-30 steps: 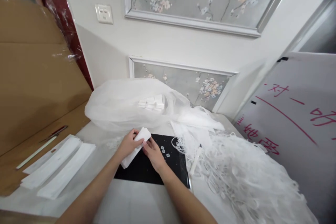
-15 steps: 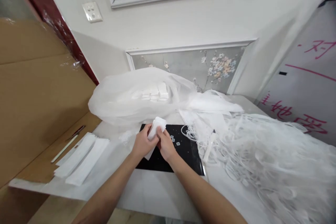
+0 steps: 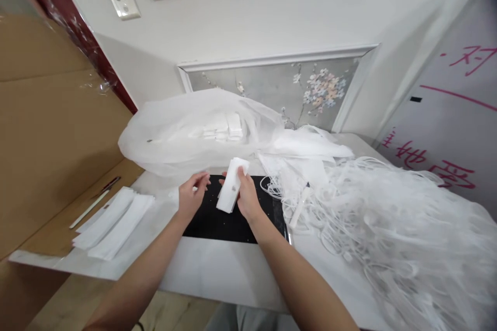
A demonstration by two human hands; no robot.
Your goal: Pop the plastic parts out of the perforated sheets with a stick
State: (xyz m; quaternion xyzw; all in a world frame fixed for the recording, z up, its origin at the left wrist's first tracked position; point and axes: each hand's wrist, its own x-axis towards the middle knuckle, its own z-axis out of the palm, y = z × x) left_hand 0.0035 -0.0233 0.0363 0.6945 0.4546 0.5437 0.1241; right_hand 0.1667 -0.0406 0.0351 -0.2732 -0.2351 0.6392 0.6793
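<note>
My right hand (image 3: 248,195) holds a small bundle of white strips (image 3: 229,194) upright, with the thumb on its front face. A small grey mark shows on that face. My left hand (image 3: 191,195) is apart from the bundle, to its left, with its fingers curled toward the thumb. Whether anything small is pinched there, I cannot make out. Below both hands lies a black mat (image 3: 221,227) with a few tiny specks on it. The part of the mat behind my right hand is hidden.
White flat strips (image 3: 120,225) lie at the left beside a thin pale stick (image 3: 89,209). Behind the mat is a translucent bag (image 3: 163,134) with stacked white pieces inside. A large heap of tangled white loops (image 3: 388,227) covers the right side. Cardboard (image 3: 58,139) stands at the left.
My left hand has let go of the bundle and moved left. The bundle now stands longer and more upright in my right hand. The view has shifted slightly.
</note>
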